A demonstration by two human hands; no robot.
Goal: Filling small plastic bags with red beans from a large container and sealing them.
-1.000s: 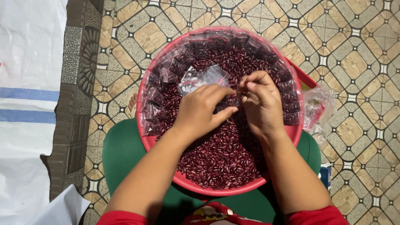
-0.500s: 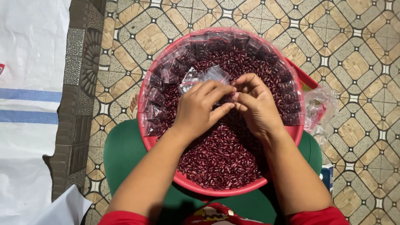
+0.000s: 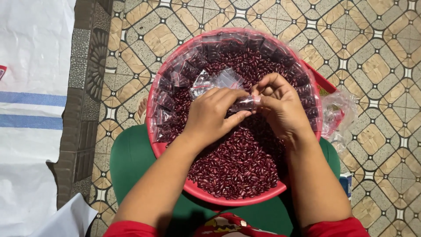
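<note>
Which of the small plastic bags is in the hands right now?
The bag pinched between left hand and right hand over the beans; filled ones line the basin's rim, empties lie loose.

The basin (image 3: 175,151) is red, the beans (image 3: 237,162) in it dark maroon, and the small bags (image 3: 219,79) clear. It sits on a green stool (image 3: 131,158), over a floor (image 3: 377,52) tiled in tan and brown diamonds. The sheet (image 3: 30,57) at the left is white with blue stripes, possibly woven plastic.
</note>
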